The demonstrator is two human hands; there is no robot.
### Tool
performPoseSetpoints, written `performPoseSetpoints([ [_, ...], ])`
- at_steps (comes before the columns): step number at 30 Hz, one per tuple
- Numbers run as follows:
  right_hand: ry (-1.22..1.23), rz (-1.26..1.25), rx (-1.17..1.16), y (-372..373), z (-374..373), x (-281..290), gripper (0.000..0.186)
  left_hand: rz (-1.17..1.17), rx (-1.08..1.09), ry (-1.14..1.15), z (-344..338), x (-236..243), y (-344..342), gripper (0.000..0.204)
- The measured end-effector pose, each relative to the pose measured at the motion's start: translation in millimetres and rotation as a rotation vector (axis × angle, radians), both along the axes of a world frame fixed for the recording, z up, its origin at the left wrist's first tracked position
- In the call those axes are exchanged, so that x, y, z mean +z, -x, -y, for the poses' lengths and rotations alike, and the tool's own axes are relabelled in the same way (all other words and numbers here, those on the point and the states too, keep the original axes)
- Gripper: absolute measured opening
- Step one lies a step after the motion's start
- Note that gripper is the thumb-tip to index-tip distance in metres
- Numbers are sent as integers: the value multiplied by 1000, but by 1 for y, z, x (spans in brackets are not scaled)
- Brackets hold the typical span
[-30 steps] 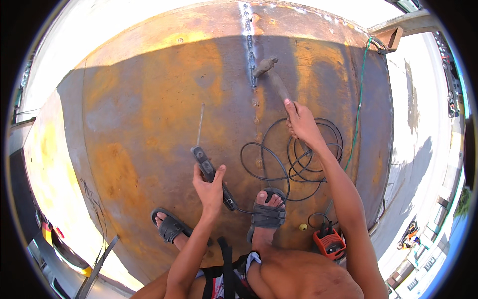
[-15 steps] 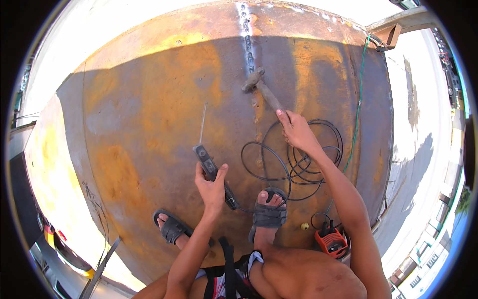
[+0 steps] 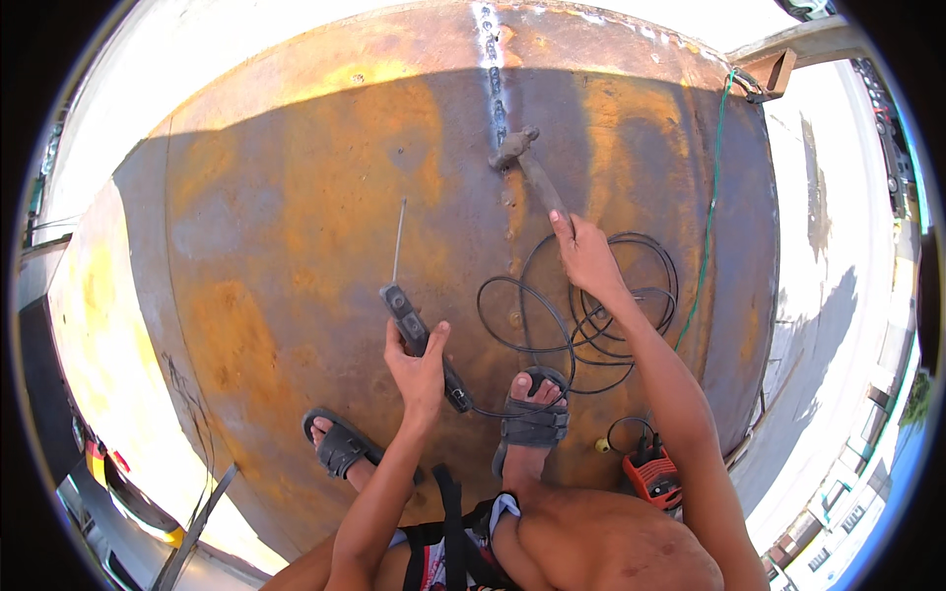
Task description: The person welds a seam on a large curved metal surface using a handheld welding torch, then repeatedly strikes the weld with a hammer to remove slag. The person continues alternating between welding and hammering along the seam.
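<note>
In my left hand (image 3: 421, 372) is a black electrode holder (image 3: 408, 320), with a thin welding rod (image 3: 399, 241) sticking out of its far end. The rod stands apart from the seam. My right hand (image 3: 589, 258) grips the wooden handle of a hammer (image 3: 540, 182). Its worn head lies over the near end of a weld seam (image 3: 493, 74), a dark bumpy line with whitish edges; whether it touches the metal I cannot tell. Under everything spreads a rusty steel plate (image 3: 325, 217), mottled orange and grey.
Black cable (image 3: 673, 286) lies in loops right of my sandalled foot (image 3: 535, 419). An orange and black welding machine (image 3: 654, 478) sits beside my right forearm, near a small yellowish object (image 3: 602, 445). A green cord (image 3: 711, 197) runs along the right side to a metal bracket (image 3: 777, 77).
The hammer in my right hand has shifted slightly right and up, and its head has turned a little. My left hand with the electrode holder has barely moved.
</note>
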State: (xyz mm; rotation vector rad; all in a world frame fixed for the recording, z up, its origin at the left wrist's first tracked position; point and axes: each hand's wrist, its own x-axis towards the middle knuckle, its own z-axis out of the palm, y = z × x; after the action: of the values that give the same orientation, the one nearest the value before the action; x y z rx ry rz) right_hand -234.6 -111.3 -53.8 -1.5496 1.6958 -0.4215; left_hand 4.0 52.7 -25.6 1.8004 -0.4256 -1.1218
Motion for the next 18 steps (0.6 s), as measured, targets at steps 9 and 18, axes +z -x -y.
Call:
performPoseSetpoints([
  [9,-165,172,-93,12,14,4,64,5,8,3,-2,0,1,42],
  [18,-217,229,-87,20,5,-1,65,5,-14,-27,-7,5,7,41],
])
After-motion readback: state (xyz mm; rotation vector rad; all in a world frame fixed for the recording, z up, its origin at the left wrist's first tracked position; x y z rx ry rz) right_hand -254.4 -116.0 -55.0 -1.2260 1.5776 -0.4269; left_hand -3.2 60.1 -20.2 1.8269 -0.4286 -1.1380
